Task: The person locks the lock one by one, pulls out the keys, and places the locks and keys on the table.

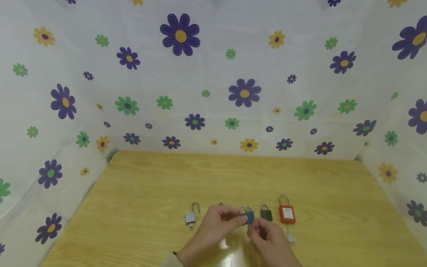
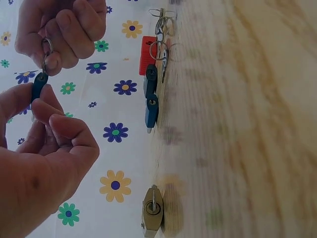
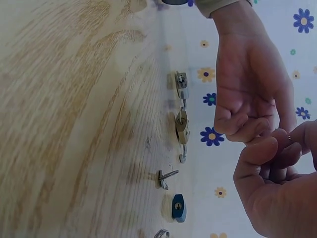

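My left hand [image 1: 217, 222] pinches a small blue padlock [image 1: 248, 217] between thumb and fingers, raised off the table. My right hand [image 1: 270, 239] meets it from the other side. Its thumb and finger grip a key, whose metal ring [image 2: 47, 46] shows against the fingers. The key's end lies at the bottom of the held padlock [image 2: 38, 85]; how far it sits inside cannot be seen. Beneath the hands, another blue padlock [image 3: 179, 208] rests on the table, near a loose key [image 3: 163, 179]. A brass padlock [image 2: 152, 212] is mostly hidden behind my left hand in the head view.
On the wooden table [image 1: 150, 185], a silver padlock [image 1: 190, 218] with its shackle open lies at left. To the right are a black padlock [image 1: 266, 214] and a red padlock [image 1: 287, 214] with a key [image 1: 291, 237] below it. Flowered white cloth [image 1: 207, 66] surrounds the table's back and sides.
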{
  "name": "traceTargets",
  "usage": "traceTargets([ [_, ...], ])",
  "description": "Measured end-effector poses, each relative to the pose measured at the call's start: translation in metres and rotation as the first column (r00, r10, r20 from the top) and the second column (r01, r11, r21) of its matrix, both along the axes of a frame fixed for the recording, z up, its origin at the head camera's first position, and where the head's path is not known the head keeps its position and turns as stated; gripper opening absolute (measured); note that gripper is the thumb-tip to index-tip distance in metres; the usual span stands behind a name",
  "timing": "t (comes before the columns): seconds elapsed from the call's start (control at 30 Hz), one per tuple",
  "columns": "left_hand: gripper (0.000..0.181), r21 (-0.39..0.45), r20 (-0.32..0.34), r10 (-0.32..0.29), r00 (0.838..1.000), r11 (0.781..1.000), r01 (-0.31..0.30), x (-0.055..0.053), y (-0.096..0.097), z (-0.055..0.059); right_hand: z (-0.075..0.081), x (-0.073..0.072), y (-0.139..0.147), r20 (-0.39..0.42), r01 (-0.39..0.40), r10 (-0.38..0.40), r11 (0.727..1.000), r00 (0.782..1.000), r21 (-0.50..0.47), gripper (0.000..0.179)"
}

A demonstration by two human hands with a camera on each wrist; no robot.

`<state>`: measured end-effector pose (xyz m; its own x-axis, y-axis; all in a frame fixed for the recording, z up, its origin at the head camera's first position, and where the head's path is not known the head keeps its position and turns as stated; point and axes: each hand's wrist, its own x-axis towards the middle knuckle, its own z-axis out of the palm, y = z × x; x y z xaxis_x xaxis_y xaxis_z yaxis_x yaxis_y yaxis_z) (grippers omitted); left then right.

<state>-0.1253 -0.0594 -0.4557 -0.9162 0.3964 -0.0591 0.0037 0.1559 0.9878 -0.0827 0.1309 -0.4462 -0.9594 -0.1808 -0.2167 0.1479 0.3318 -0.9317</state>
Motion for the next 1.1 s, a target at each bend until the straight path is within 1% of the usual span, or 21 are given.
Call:
traceTargets([
  [0.13,0.02,0.006,0.01,-0.005,1.0,1.0,0.005,-0.0002,-0.0007,0.0013,-0.0001,-0.0008,-0.0018,-0.008,-0.002,0.002,1.0,1.0,0.01,0.014],
  [0.27,0.021,0.01,0.025,-0.012,1.0,1.0,0.012,0.0008,-0.0005,0.0003,-0.0005,0.0004,-0.0018,0.003,-0.013,0.013,1.0,1.0,0.008,0.012],
  [0.37,0.021,0.012,0.029,-0.009,1.0,1.0,0.009,0.001,-0.0006,-0.0004,-0.001,0.0006,-0.0026,0.0,-0.005,0.005,1.0,1.0,0.018,0.01],
  [0.6,0.021,0.0,0.03,-0.004,1.0,1.0,0.004,0.0006,-0.0001,-0.0024,-0.0024,0.0005,-0.0068,-0.004,0.071,-0.071,0.996,0.997,0.052,0.006],
  [0.77,0.022,0.0,0.035,0.008,0.999,1.0,-0.008,0.0024,0.0019,-0.0042,-0.0006,0.0026,-0.0093,-0.008,0.117,-0.117,0.99,0.993,0.076,0.007],
  [0.87,0.023,0.017,0.045,0.012,0.999,1.0,-0.013,0.0029,0.0035,-0.0045,0.0011,0.0028,-0.0098,-0.025,0.136,-0.134,0.986,0.991,0.092,0.01],
  [1.0,0.025,0.035,0.073,0.015,0.997,0.999,-0.018,0.0031,0.0047,-0.005,0.0019,0.0021,-0.0085,-0.018,0.13,-0.129,0.987,0.991,0.099,0.011],
  [1.1,0.026,0.05,0.095,0.041,0.995,0.998,-0.046,0.001,0.0049,-0.0063,0.0006,0.0011,-0.0063,-0.002,0.099,-0.1,0.992,0.995,0.074,0.009],
])
